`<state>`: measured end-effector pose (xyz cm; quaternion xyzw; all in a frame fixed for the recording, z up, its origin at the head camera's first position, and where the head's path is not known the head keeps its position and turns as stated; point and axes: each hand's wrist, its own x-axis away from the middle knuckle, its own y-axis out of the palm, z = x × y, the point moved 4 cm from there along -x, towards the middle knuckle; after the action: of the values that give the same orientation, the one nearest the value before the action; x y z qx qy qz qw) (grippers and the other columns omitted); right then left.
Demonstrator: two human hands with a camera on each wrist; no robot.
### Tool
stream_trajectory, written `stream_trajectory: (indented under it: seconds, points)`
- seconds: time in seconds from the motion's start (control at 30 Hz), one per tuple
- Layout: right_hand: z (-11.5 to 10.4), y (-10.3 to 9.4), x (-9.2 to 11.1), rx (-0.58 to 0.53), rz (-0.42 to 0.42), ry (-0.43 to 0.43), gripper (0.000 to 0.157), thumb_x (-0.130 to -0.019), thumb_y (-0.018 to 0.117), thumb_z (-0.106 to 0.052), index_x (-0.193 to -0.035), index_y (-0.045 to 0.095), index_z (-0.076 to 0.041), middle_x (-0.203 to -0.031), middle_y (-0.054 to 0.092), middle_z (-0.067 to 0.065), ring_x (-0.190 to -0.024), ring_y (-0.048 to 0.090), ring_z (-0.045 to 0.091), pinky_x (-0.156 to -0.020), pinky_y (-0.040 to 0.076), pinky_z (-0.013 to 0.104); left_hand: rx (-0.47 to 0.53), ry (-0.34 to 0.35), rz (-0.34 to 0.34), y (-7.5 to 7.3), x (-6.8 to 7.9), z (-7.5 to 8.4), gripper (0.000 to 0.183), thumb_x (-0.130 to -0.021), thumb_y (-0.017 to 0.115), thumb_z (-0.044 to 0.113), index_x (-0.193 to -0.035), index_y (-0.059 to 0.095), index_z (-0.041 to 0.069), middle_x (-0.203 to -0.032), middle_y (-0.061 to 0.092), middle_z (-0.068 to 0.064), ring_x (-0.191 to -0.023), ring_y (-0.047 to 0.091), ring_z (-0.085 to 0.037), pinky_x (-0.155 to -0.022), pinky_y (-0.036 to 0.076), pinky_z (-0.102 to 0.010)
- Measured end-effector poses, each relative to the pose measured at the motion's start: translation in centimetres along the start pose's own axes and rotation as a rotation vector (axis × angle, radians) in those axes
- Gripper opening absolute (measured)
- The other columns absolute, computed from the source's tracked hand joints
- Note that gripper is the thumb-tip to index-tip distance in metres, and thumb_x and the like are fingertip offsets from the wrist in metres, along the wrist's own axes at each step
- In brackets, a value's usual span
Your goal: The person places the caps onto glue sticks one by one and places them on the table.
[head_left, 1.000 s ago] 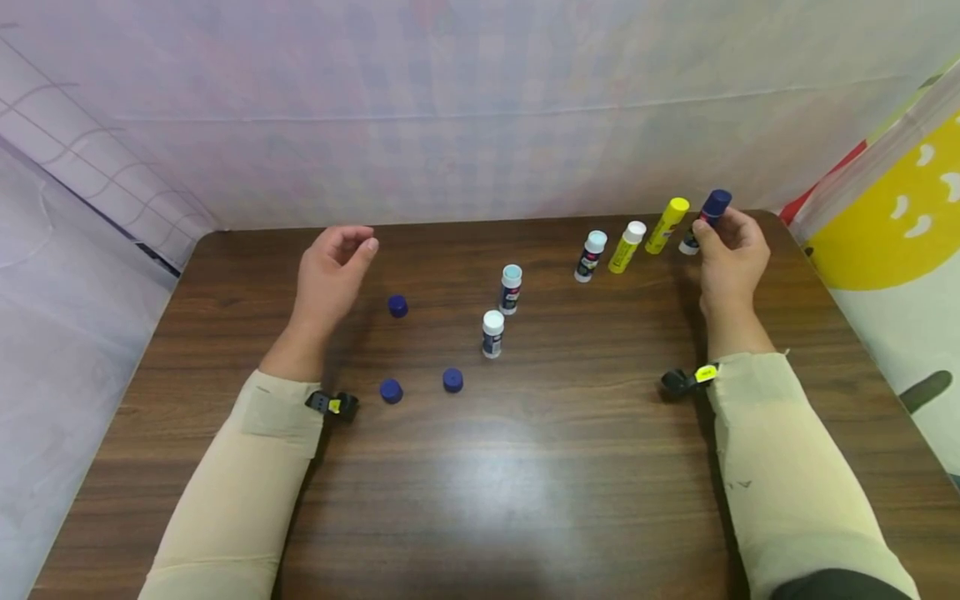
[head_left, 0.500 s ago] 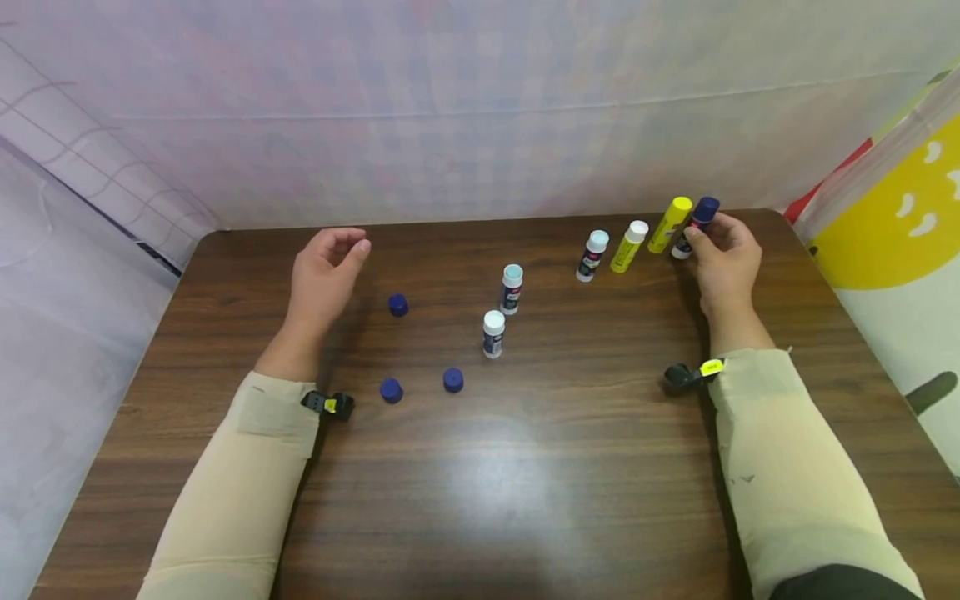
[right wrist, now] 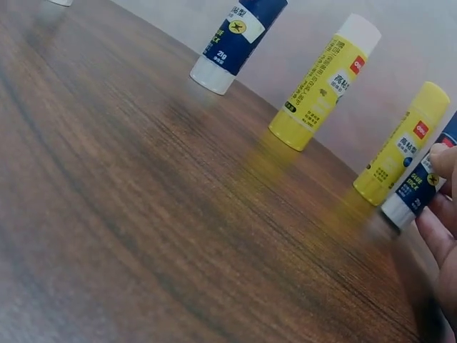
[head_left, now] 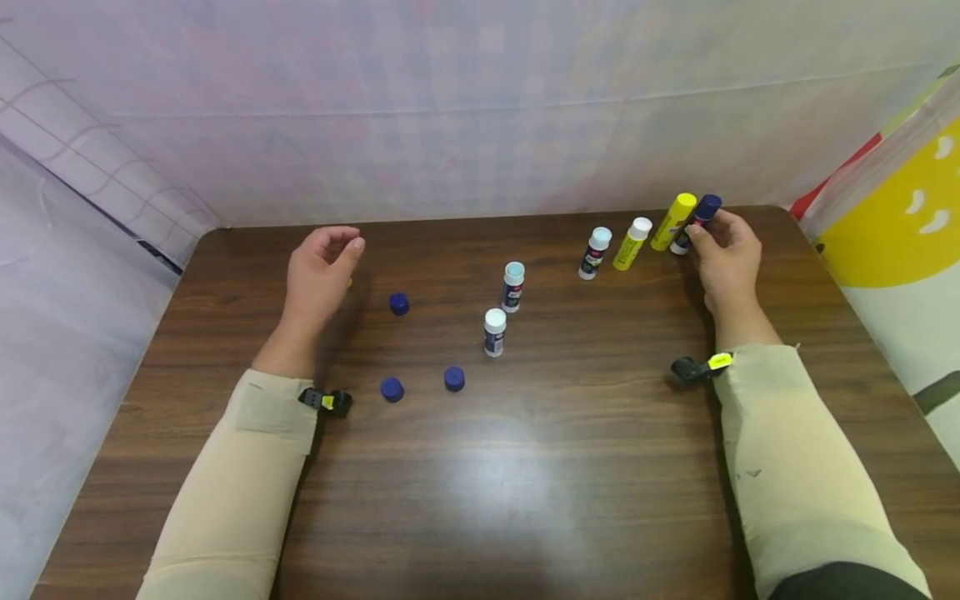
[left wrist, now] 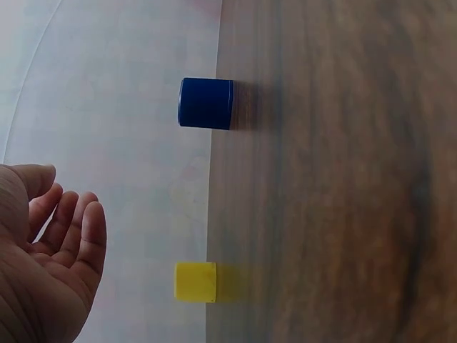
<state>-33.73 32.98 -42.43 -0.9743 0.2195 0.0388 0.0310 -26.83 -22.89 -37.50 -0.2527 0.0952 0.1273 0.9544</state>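
At the table's far right, my right hand [head_left: 729, 260] pinches a navy glue stick [head_left: 707, 208] with a dark blue cap between thumb and fingers. It stands close beside a yellow-capped yellow glue stick [head_left: 673, 221]; in the right wrist view its white base [right wrist: 398, 211] is at the tabletop. To the left are a yellow glue stick without a cap [head_left: 632, 244] and a navy one without a cap [head_left: 595, 253]. My left hand [head_left: 318, 271] hovers at the far left, fingers loosely curled around nothing. A yellow cap [left wrist: 195, 282] lies near it, mostly hidden in the head view.
Two uncapped navy glue sticks, one farther back [head_left: 513, 288] and one nearer [head_left: 494, 334], stand mid-table. Blue caps lie at back left [head_left: 399, 304], front left [head_left: 392, 389] and front centre [head_left: 453, 378]. A pale curtain [head_left: 450, 125] hangs behind the wooden table [head_left: 570, 467].
My right hand has brought the blue-capped glue stick slightly left, closer to the yellow-capped one. The left hand has drifted a little left, exposing a bit of the yellow cap.
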Motion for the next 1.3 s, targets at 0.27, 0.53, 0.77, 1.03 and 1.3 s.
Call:
stream_trajectory:
  seconds: [0.27,0.53,0.77,1.03,1.3]
  points:
    - [0.0,0.0,0.0,0.087,-0.035,0.026,0.039,-0.1,0.07,-0.017,-0.139,0.065,-0.015,-0.122,0.066,-0.009,-0.118,0.058,0.008,-0.11,0.05,0.025,-0.007,-0.039,-0.003,-0.3,-0.1,-0.3,0.037,-0.105,0.063,0.035,-0.129,0.068,0.008,-0.122,0.069,-0.013,-0.099,0.063,-0.015,-0.08,0.051,-0.019]
    - [0.1,0.2,-0.1,0.07,-0.027,-0.031,0.035,-0.1,0.068,-0.01,-0.135,0.067,-0.012,-0.115,0.067,-0.011,-0.113,0.06,0.008,-0.099,0.05,0.018,-0.009,-0.055,0.017,-0.6,-0.4,-0.6,0.037,-0.105,0.063,0.035,-0.128,0.069,0.007,-0.121,0.069,-0.014,-0.096,0.062,-0.014,-0.076,0.05,-0.018]
    - [0.2,0.1,-0.2,0.069,-0.036,-0.024,0.035,-0.101,0.067,-0.01,-0.136,0.067,-0.013,-0.117,0.067,-0.01,-0.115,0.06,0.008,-0.097,0.05,0.017,-0.065,-0.091,-0.002,-1.2,-0.8,-1.0,0.038,-0.105,0.062,0.034,-0.13,0.067,0.006,-0.13,0.068,-0.014,-0.118,0.061,-0.025,-0.098,0.052,-0.037]
    - [0.2,0.2,-0.2,0.057,-0.036,-0.009,0.038,-0.097,0.073,-0.01,-0.135,0.067,-0.014,-0.114,0.067,-0.01,-0.109,0.06,0.007,-0.084,0.051,0.013,-0.148,-0.207,-0.071,-1.9,-0.8,-1.7,0.04,-0.106,0.059,0.036,-0.135,0.064,0.009,-0.135,0.065,-0.015,-0.118,0.06,-0.029,-0.1,0.051,-0.042]
    - [0.3,0.2,-0.3,0.095,-0.043,0.007,0.039,-0.097,0.073,-0.012,-0.135,0.067,-0.016,-0.115,0.067,-0.012,-0.108,0.059,0.006,-0.075,0.051,0.01,-0.215,-0.273,-0.136,-2.0,-0.8,-2.2,0.044,-0.106,0.061,0.032,-0.141,0.059,0.005,-0.144,0.059,-0.018,-0.132,0.056,-0.036,-0.11,0.052,-0.05]
